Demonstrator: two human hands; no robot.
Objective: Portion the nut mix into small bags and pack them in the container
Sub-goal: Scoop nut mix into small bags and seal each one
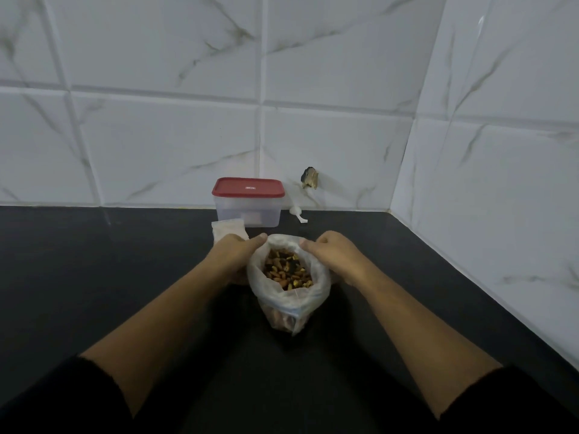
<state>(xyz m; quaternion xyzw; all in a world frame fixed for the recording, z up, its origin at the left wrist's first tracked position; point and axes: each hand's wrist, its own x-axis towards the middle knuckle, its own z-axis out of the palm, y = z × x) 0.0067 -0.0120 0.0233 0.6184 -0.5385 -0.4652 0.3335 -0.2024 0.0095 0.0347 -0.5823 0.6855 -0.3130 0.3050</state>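
Marbled white tile wall [329, 136] fills the upper view and wraps round at 3 o'clock, making a corner. Black counter [94, 277] spans the lower half, and all work things are gathered near that corner. Clear container [247, 211] stands against the wall at 12 o'clock from the nut bag, its red lid [248, 187] on; it is probably parked at the back until there are portions to pack. Nut bag [316, 283], clear plastic, stands upright on the counter at centre with its mouth rolled open, and the nut mix [286, 269] shows inside, filling it well up. Left hand [238, 252] is at the bag's 10 o'clock and right hand [332, 252] at its 2 o'clock. On each the fingers are curled and the thumb is pinched onto the rim. The two hands spread the mouth, which looks meant to keep the soft bag standing and open for scooping or pouring. Small bags [227, 228], a flat pale stack, lie at 11 o'clock, touching or just behind the left hand, within easy reach for filling. None looks filled, so I judge portioning has not begun. A small white plastic piece [297, 213] lies at 1 o'clock by the container, purpose unclear. A chipped hole in the tile [310, 177] sits above it.
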